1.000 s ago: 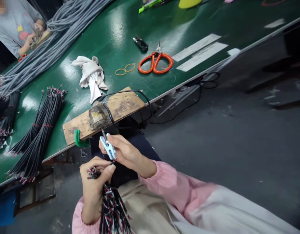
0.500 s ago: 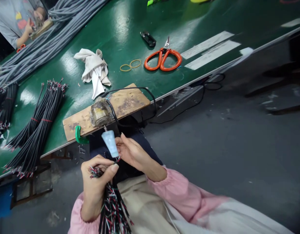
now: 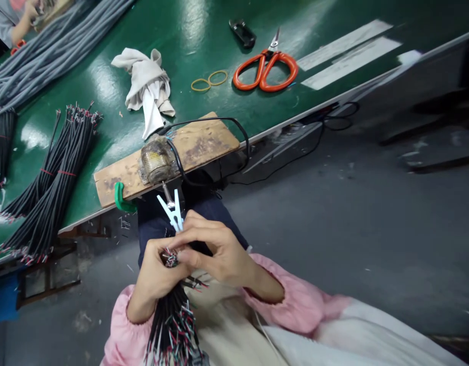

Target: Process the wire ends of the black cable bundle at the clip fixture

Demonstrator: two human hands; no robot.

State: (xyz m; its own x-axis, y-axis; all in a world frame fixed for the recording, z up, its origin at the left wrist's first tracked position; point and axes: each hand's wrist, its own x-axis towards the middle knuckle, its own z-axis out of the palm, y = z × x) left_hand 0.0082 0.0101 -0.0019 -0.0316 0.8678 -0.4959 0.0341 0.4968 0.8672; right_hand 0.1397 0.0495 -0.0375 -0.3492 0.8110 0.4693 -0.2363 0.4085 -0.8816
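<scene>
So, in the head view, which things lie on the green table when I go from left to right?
Black wire bundles → white cloth → yellow rubber bands → orange scissors → white tape strips, all on the green table.

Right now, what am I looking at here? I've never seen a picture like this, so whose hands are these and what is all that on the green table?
No machine here: a camera worn on a person's head looks down at their own two hands. The left hand grips a bundle of thin black cables with red, white and green ends. The right hand holds a pale blue clip at the bundle's top. On the green table lie orange scissors, two rubber bands, a crumpled cloth, tied cable bundles and a wooden board carrying a small device.
</scene>
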